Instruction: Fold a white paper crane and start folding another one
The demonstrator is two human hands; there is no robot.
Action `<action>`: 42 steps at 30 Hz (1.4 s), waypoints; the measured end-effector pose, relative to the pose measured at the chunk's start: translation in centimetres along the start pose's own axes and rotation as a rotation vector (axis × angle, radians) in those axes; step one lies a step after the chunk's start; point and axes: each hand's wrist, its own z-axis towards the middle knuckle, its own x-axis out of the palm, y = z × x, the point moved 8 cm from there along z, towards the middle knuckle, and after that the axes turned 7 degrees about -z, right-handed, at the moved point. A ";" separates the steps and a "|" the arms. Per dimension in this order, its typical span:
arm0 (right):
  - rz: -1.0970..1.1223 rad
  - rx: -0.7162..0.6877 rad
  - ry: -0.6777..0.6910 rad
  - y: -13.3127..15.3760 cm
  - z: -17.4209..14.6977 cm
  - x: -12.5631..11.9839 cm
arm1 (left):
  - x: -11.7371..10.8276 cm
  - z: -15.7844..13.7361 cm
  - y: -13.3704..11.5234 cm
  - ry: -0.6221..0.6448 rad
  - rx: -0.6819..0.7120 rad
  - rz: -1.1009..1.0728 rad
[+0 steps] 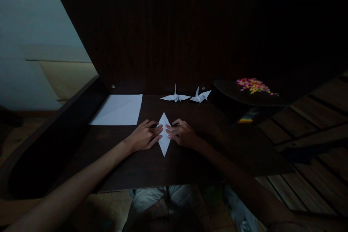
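Observation:
A white paper folded into a long diamond (164, 144) lies flat on the dark wooden desk, one tip pointing away from me and one toward me. My left hand (145, 136) rests at its left edge, fingers stretched out and fingertips on the paper. From the other side my right hand (183, 133) touches it the same way, fingers spread over the right edge. Beyond my hands stand two finished white paper cranes, one crane (175, 97) straight ahead and another crane (201, 96) to its right.
White paper sheets (116, 110) lie at the back left of the desk (130, 174). A low side panel (54, 141) bounds the left, a tall dark panel (163, 32) the back. At right, a small shelf (228, 88) carries a pile of colourful small pieces (254, 85).

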 end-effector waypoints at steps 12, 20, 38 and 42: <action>0.117 0.057 0.065 -1.2 0.5 -0.2 | -0.5 0.2 0.2 0.083 -0.054 -0.003; 0.053 0.000 0.152 -0.8 0.4 -0.4 | -0.4 -0.2 1.3 0.182 -0.082 -0.093; 0.091 -0.039 0.119 -1.4 1.7 -0.9 | -0.8 1.3 1.9 0.073 -0.069 -0.140; 0.102 -0.055 0.076 -1.5 1.5 -0.5 | -0.5 0.8 2.1 0.024 -0.051 -0.219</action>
